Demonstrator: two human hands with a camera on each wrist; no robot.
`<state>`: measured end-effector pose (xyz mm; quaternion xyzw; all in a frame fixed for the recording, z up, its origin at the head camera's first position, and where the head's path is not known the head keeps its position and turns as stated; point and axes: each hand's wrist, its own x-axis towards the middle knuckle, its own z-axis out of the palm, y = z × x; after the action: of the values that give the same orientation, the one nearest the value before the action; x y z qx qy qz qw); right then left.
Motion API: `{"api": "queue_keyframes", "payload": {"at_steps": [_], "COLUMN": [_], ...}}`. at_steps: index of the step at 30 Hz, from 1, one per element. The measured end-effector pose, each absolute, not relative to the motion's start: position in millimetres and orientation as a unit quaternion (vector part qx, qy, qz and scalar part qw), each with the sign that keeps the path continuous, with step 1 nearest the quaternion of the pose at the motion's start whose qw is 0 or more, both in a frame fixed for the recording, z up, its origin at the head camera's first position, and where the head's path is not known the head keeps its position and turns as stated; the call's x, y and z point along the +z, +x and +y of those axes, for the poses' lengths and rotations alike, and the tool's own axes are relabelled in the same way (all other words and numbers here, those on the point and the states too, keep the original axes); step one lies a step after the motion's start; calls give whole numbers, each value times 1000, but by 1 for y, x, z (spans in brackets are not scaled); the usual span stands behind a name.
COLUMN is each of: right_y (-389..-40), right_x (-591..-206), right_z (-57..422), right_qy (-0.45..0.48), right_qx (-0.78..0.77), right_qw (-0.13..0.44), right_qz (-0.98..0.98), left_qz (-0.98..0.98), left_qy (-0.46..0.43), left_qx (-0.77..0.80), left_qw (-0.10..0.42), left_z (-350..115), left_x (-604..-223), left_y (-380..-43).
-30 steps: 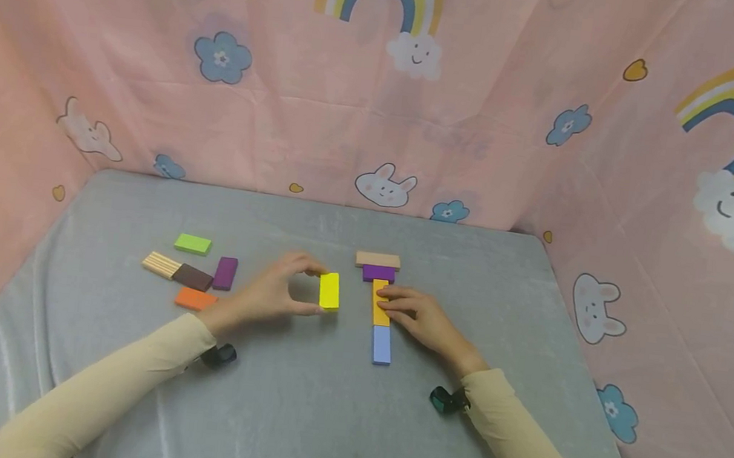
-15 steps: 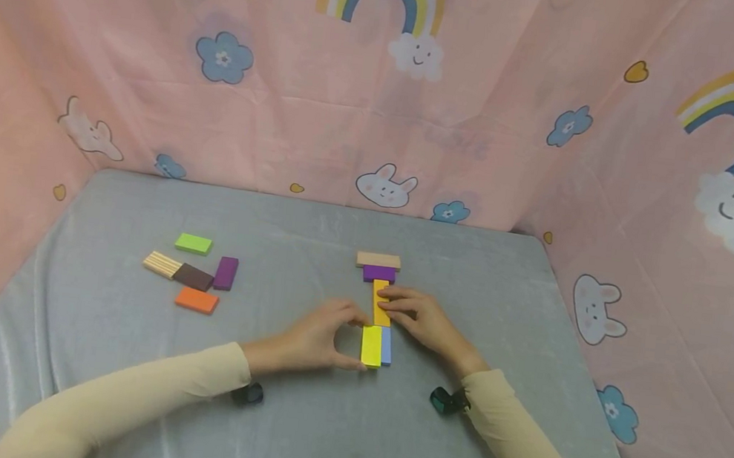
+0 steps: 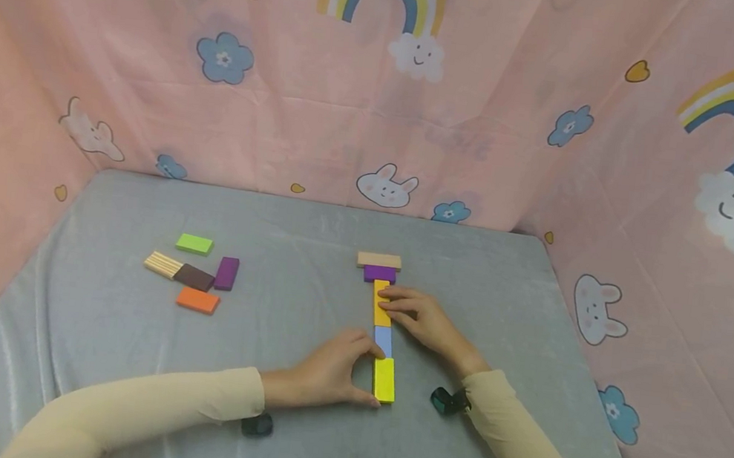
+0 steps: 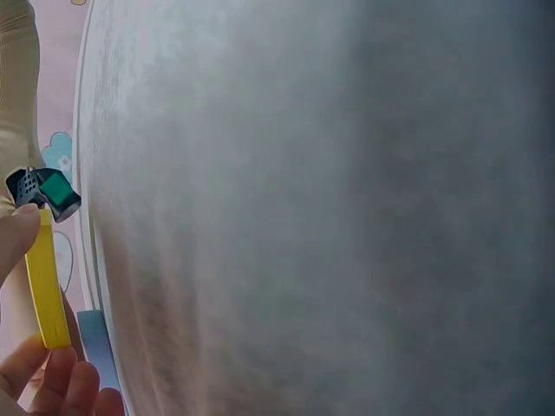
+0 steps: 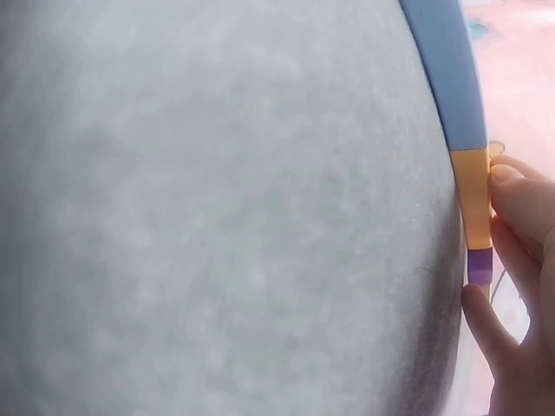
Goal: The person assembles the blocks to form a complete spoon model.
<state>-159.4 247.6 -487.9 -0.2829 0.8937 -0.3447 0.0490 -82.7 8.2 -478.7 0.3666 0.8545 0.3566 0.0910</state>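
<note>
My left hand (image 3: 328, 370) pinches a bright yellow block (image 3: 385, 380) between thumb and fingers, at the near end of a row of flat blocks. In the left wrist view the yellow block (image 4: 48, 282) spans from thumb to fingertips. Just beyond it lies a light blue block (image 3: 383, 341), then an amber block (image 3: 381, 301), a purple block (image 3: 379, 274) and a beige block (image 3: 379, 261) set crosswise at the far end. My right hand (image 3: 427, 325) rests its fingertips on the amber block, seen side-on as an amber block (image 5: 473, 198) in the right wrist view.
On the left of the grey cloth-covered table (image 3: 298, 244) lie a green block (image 3: 194, 244), a ridged tan piece (image 3: 163, 265), a dark brown block (image 3: 194, 277), another purple block (image 3: 226, 274) and an orange block (image 3: 197, 300). A pink curtain (image 3: 270, 129) hangs behind.
My left hand has carried the yellow block right and toward me, past the blue block's left side, to the row's near end. My right hand has stayed on the amber block.
</note>
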Motion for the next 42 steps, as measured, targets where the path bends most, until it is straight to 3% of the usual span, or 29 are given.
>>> {"api": "queue_keyframes", "payload": {"at_steps": [14,42], "right_y": [-159,-158], "right_x": [-485,-485], "right_z": [247,247], "right_qy": [-288,-279], "right_qx": [-350,-351], "right_qw": [48,57], "right_qz": [890,892], "left_qz": [862,872], "left_qy": [369,385], "left_qx": [330,292], "left_qw": [108,77], "left_z": [10,18], "left_x": [-479,-482], "left_y": [-82,-79]}}
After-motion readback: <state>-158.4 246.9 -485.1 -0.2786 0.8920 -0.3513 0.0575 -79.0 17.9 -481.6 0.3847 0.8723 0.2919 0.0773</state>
